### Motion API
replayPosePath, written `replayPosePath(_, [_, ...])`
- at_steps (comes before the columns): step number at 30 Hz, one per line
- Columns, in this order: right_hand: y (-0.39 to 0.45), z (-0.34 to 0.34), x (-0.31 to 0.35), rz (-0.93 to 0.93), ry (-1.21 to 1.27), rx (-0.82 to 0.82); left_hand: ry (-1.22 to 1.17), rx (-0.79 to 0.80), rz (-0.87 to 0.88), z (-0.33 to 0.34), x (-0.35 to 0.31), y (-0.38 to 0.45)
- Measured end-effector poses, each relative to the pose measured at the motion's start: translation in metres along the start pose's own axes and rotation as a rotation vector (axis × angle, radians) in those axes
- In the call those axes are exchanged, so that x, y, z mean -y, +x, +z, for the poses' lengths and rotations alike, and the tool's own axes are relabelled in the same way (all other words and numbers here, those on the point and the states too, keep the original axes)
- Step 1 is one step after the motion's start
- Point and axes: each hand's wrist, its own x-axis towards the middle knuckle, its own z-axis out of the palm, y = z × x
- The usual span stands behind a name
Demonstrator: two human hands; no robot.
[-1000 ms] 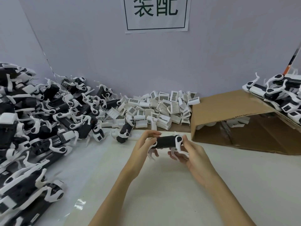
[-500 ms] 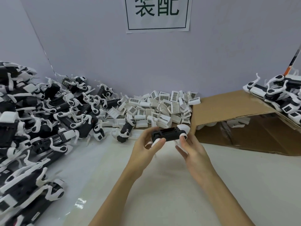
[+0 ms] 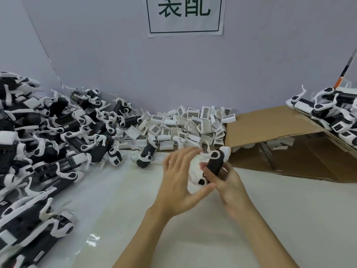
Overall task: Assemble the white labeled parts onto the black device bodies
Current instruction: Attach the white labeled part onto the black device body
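Note:
A black device body (image 3: 214, 165) with white legs stands nearly on end above the white table, gripped from the right by my right hand (image 3: 227, 182). Just left of it my left hand (image 3: 180, 179) is spread, fingers straight and blurred, its thumb under the body's lower end. A heap of white labeled parts (image 3: 185, 125) with barcode stickers lies against the back wall, beyond both hands. The body hides part of my right fingers.
A big pile of black and white device bodies (image 3: 48, 144) fills the left side. A tipped cardboard box (image 3: 270, 128) lies at the right, with more devices (image 3: 328, 111) stacked on top of it. One single body (image 3: 146, 154) lies near the parts heap.
The body, held level between both hands before, has swung upright into my right hand. My left hand let go of it and opened out to its left.

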Motion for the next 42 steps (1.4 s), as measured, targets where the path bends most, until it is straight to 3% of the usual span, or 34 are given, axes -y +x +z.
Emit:
replayPosePath(5, [0.002, -0.002, -0.009, -0.244, -0.286, 0.177, 0.035, -0.04, -0.039, -0.007, 0.009, 0.003])
replayPosePath(10, [0.003, -0.002, -0.013, -0.261, -0.378, 0.203, 0.149, -0.067, -0.045, -0.008, 0.017, 0.003])
replayPosePath(18, [-0.004, 0.0, -0.01, -0.28, -0.469, 0.256, 0.124, -0.139, -0.146, -0.002, 0.008, 0.003])
replayPosePath(22, [-0.009, 0.006, -0.008, -0.345, -0.572, 0.201, -0.294, -0.094, -0.538, -0.008, 0.002, 0.009])
replayPosePath(24, [-0.009, 0.004, -0.007, -0.337, -0.604, 0.204, -0.46, -0.013, -0.621, -0.018, 0.008, 0.01])
replayPosePath(27, [-0.011, 0.004, -0.008, -0.309, -0.607, 0.281, -0.698, 0.271, -0.747, -0.035, 0.023, 0.009])
replayPosePath(29, [-0.009, 0.006, -0.01, -0.291, -0.572, 0.252, -0.753, 0.329, -0.783, -0.036, 0.028, 0.008])
replayPosePath(33, [-0.003, 0.008, -0.01, -0.113, -0.447, 0.193, -0.77, 0.129, -0.889, -0.032, 0.029, 0.007])
replayPosePath(38, [-0.003, 0.004, -0.017, -0.184, -0.588, 0.14, -0.761, 0.208, -0.886, -0.042, 0.037, 0.005])
replayPosePath(42, [-0.014, 0.018, -0.023, -0.392, -0.771, 0.176, -0.686, -0.259, -0.937, -0.025, 0.028, 0.006])
